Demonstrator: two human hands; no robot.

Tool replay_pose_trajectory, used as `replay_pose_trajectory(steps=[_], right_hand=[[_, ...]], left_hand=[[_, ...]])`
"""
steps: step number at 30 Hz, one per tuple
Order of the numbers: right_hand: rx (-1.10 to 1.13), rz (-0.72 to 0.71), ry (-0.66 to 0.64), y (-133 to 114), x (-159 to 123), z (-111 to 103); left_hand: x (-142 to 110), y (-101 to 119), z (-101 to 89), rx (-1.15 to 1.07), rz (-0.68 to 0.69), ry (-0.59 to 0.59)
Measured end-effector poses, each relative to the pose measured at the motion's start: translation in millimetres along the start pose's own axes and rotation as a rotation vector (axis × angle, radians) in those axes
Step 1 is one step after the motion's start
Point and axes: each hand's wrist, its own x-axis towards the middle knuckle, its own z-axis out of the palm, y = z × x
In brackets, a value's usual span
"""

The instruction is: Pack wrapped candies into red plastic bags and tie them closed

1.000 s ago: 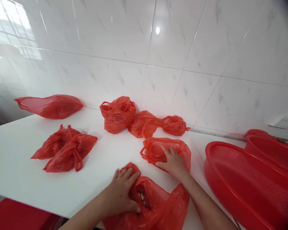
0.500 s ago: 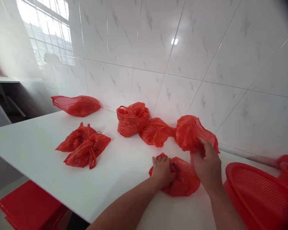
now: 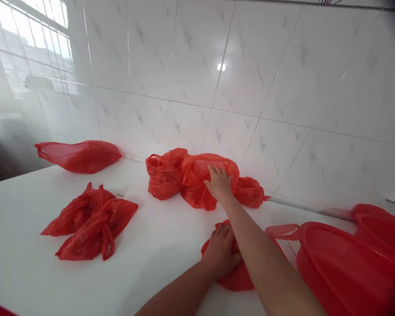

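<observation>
My right hand [image 3: 220, 182] lies with its fingers spread on an open-mouthed red plastic bag [image 3: 197, 166]. That bag rests on top of another red bag [image 3: 199, 199] by the wall. Lower down, my left hand [image 3: 220, 250] grips the near red plastic bag [image 3: 235, 281] on the white table, fingers bent over its edge. My right forearm crosses in front and hides part of this near bag. What the bags contain cannot be made out.
A full red bag [image 3: 166, 177] and a twisted one [image 3: 252, 193] flank the pile along the tiled wall. Tied bags [image 3: 92, 224] lie at the left of the table [image 3: 145, 245], a long bag [image 3: 85, 157] behind them. Red mesh baskets [image 3: 345, 250] stand at right.
My right hand has carried the open-mouthed bag from the right side of the table onto the pile by the wall. My left hand has stayed on the near bag. The view has shifted.
</observation>
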Motion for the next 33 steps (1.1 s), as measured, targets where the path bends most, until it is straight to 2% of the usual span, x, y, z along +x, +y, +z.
replay_pose_trajectory(steps=[2,5,7,10,14,17,20,23,26,28,30,33], right_hand=[[0.018,-0.041,0.095,4,-5,-8],[0.108,-0.146,0.195,8,-42,-17],[0.186,-0.17,0.142,12,-74,-20],[0.241,-0.087,0.039,23,-116,-20],[0.14,-0.002,0.0,52,-156,-14],[0.054,0.03,-0.026,75,-178,-5],[0.023,0.029,-0.045,89,-192,2],[0.023,0.033,-0.062,93,-197,4],[0.017,0.08,-0.105,92,-197,2],[0.017,0.099,-0.131,90,-197,-1],[0.022,0.096,-0.128,87,-197,-5],[0.011,0.079,-0.069,85,-195,-8]], left_hand=[[0,-4,0.4,-0.008,-0.009,0.007],[3,-10,3.2,0.005,-0.02,0.042],[6,-12,5.6,0.028,-0.027,0.083],[9,-12,8.1,0.095,-0.053,0.168],[12,-12,3.7,0.08,-0.053,0.238],[15,-15,-7.8,0.074,-0.055,0.266],[19,-21,-23.6,0.126,0.019,0.308],[26,-36,-38.9,0.186,0.109,0.363],[42,-60,-50.8,0.342,0.002,0.43],[57,-75,-57.2,0.455,-0.09,0.375],[74,-85,-62.4,0.498,-0.12,0.293],[93,-81,-67.7,0.49,-0.11,0.262]])
